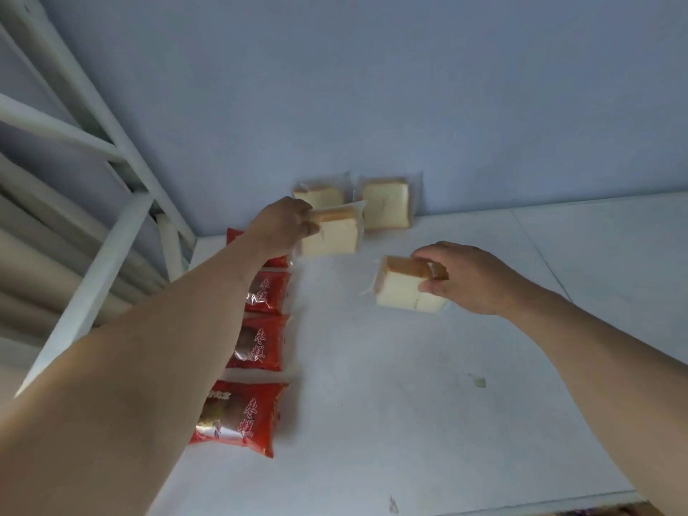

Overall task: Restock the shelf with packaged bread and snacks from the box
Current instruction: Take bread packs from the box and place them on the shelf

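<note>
From the head camera: my left hand (283,227) has its grip curled round the edge of one bread pack (329,232), held clear of the shelf (428,366) just in front of the two bread packs (387,202) leaning on the back wall. My right hand (465,277) pinches a second bread pack (407,288) by its top crust, nearer me and well to the right of the left one; I cannot tell whether its lower edge touches the shelf.

The risk, as I judge it: the left pack goes in too hard, knocks the leaning pair flat, or catches their loose wrapping. My left forearm also passes over the row of red snack packs (260,340) (it could drag one out of line). Soft bread dents under a tight pinch, and a pack set upright with nothing behind it may topple.
</note>
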